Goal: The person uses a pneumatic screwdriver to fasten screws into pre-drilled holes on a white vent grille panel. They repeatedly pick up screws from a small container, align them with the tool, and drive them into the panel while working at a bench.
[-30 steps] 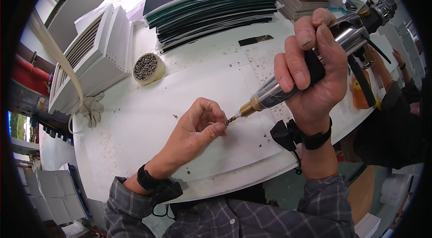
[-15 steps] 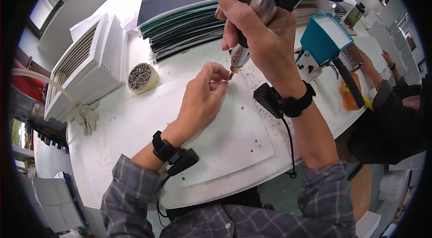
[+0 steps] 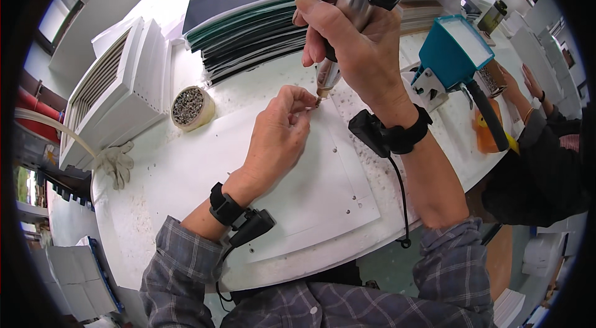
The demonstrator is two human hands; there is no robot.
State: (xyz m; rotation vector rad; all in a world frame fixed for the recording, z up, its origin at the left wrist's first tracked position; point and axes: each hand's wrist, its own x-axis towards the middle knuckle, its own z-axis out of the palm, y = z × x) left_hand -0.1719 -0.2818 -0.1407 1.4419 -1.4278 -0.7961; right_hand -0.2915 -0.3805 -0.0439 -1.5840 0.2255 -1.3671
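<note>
A silver handheld power screwdriver (image 3: 354, 2) is gripped in my right hand (image 3: 366, 55), its tip pointing down at the far right corner of a white panel (image 3: 273, 204). My left hand (image 3: 279, 123) has its thumb and forefinger pinched around a small metal screw (image 3: 318, 102) right under that tip. The fingertips partly hide the screw. Several small screws (image 3: 335, 150) sit along the panel's right side. Beyond my left hand stands a round tub (image 3: 194, 108) full of small metal screws.
Behind lies a stack of dark panels (image 3: 248, 42). White louvred frames (image 3: 112, 92) and a work glove (image 3: 115, 163) are at the left. A teal machine with a black lever (image 3: 456, 49) stands at right, beside an orange bottle (image 3: 490, 126) and a co-worker's hands (image 3: 515, 92).
The view has shifted slightly. Both hands keep nearly the same pose, with the screwdriver tip still at the left fingertips. At the right, the co-worker's hands have moved a little.
</note>
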